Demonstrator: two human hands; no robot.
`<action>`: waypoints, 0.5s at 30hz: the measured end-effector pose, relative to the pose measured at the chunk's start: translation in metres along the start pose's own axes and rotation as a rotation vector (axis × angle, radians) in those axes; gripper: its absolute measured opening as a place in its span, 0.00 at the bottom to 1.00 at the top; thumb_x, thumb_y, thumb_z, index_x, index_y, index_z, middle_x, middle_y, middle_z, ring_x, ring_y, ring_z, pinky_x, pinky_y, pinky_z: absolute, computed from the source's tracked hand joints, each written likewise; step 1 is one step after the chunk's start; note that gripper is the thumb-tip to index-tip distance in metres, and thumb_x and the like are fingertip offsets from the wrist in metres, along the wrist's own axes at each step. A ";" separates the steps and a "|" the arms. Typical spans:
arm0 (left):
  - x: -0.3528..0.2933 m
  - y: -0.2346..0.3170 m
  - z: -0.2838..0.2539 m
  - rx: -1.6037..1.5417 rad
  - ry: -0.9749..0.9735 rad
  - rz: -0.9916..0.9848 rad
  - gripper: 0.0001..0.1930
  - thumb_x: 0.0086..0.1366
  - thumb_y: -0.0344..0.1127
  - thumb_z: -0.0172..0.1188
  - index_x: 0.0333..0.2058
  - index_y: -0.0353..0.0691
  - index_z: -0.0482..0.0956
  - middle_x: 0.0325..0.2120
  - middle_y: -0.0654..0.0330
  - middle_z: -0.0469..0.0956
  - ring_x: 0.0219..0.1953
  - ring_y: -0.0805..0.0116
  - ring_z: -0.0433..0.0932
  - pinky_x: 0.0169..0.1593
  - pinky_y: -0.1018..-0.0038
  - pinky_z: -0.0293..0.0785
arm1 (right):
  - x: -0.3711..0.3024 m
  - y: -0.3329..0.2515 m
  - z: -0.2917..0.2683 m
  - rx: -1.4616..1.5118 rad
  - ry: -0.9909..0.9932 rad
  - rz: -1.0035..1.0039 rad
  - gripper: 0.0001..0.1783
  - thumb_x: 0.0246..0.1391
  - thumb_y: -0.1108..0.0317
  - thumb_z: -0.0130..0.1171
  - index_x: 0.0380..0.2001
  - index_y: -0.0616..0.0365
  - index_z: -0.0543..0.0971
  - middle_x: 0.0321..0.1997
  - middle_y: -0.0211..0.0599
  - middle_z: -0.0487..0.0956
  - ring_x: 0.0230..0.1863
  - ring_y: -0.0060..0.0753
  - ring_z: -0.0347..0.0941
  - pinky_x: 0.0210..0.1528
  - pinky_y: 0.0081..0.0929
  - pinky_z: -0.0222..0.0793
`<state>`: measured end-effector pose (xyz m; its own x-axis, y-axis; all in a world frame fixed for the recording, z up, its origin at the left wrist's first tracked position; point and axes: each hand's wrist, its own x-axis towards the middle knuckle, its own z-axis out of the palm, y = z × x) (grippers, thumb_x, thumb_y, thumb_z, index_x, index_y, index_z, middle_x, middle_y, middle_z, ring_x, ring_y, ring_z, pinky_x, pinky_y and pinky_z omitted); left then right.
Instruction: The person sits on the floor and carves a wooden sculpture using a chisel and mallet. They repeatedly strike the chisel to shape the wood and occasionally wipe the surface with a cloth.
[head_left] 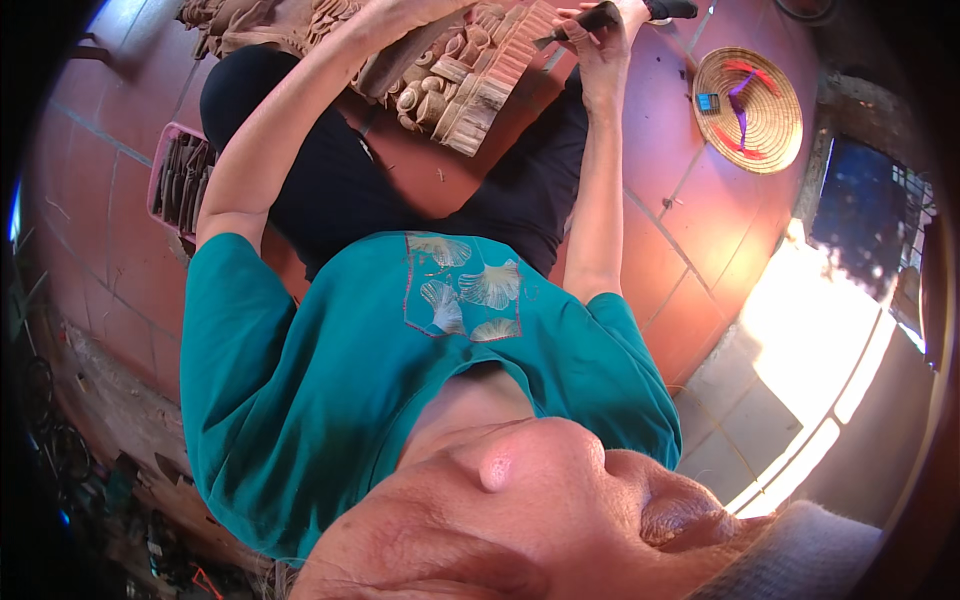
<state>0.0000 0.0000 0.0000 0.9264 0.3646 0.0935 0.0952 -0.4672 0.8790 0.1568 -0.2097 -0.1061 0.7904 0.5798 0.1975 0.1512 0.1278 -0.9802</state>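
On the tiled floor between my bent legs lies a carved wooden panel (445, 85) with deep relief figures and a ridged edge. My left hand (425, 10) is over its far part, partly cut off by the upper picture edge, so its fingers do not show clearly. Just under that hand a smooth brown wooden bar (400, 60) slants across the carving; whether I hold it cannot be seen. Beside the panel's right end, my right hand (603, 55) is raised and closed around a dark, flat, blade-like piece (588, 22), its exact kind unclear.
At my left stands a pink basket (160, 170) packed with thin dark tools (188, 180). Off to the right, a woven straw hat (775, 110) with a purple strap lies on the reddish floor tiles (665, 230), a small blue packet (708, 103) on it. Sunlight falls by a doorway (790, 340).
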 end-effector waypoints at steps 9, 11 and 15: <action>-0.012 0.008 -0.004 0.152 0.048 0.078 0.29 0.56 0.49 0.70 0.49 0.33 0.77 0.36 0.43 0.81 0.41 0.50 0.82 0.45 0.60 0.74 | 0.021 0.002 0.014 -0.194 -0.056 -0.074 0.14 0.57 0.78 0.61 0.47 0.60 0.74 0.39 0.35 0.79 0.39 0.25 0.78 0.42 0.22 0.76; -0.011 0.006 -0.001 0.140 0.045 0.088 0.29 0.56 0.49 0.70 0.50 0.33 0.76 0.37 0.42 0.81 0.42 0.49 0.82 0.46 0.60 0.74 | 0.022 0.008 0.005 -0.203 -0.012 -0.089 0.15 0.57 0.78 0.61 0.48 0.61 0.74 0.39 0.36 0.79 0.39 0.27 0.79 0.42 0.23 0.77; -0.013 0.008 -0.001 0.099 0.057 0.104 0.31 0.57 0.49 0.70 0.52 0.33 0.75 0.38 0.42 0.81 0.43 0.49 0.82 0.47 0.60 0.74 | 0.024 0.006 0.007 -0.032 0.017 -0.041 0.16 0.58 0.78 0.60 0.49 0.62 0.73 0.39 0.39 0.80 0.39 0.32 0.80 0.41 0.25 0.79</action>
<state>-0.0114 -0.0073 0.0066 0.9111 0.3546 0.2103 0.0384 -0.5809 0.8131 0.1725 -0.1895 -0.1070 0.7932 0.5606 0.2376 0.2027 0.1249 -0.9712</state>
